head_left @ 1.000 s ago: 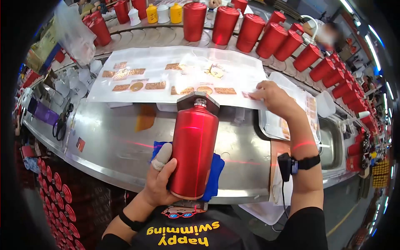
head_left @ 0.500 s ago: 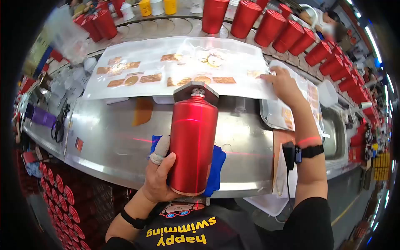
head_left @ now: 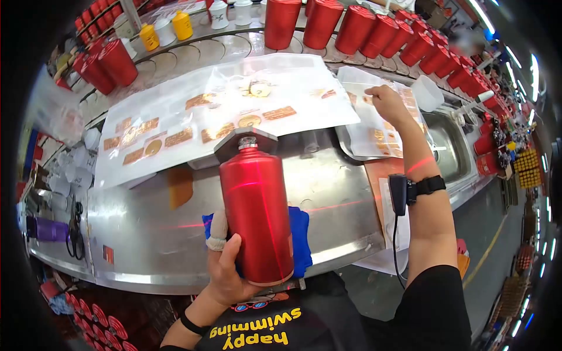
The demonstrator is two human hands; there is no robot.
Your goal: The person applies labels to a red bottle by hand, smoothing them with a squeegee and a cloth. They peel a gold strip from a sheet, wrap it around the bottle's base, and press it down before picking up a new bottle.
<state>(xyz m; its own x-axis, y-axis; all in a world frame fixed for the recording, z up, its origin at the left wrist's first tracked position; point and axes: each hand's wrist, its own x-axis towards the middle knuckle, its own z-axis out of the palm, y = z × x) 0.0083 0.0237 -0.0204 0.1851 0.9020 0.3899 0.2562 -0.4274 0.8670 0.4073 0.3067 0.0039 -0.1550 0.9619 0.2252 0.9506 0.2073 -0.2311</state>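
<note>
My left hand (head_left: 227,275) grips a red metal bottle (head_left: 256,216) low on its side, and a grey cover wraps one finger. The bottle has a silver neck, with a dark angular piece (head_left: 225,146) showing behind it. A blue cloth (head_left: 300,243) lies behind the bottle's lower part. My right hand (head_left: 391,106) is closed, fingertips together, above a tray (head_left: 349,153) with decal sheets; anything between the fingers is too small to make out. A large white sheet (head_left: 175,105) with gold decals (head_left: 250,120) spreads across the counter beyond the bottle.
Several red bottles (head_left: 354,29) line the conveyor (head_left: 234,42) at the back. A sink (head_left: 448,149) is at the right. Scissors (head_left: 75,231) and a purple bottle (head_left: 48,229) lie at the left. An amber piece (head_left: 180,188) rests on the steel counter (head_left: 140,234).
My right hand has left the large sheet's right edge and moved over the decal sheets on the tray, its fingers closing. The view has turned; my left hand still holds the red bottle.
</note>
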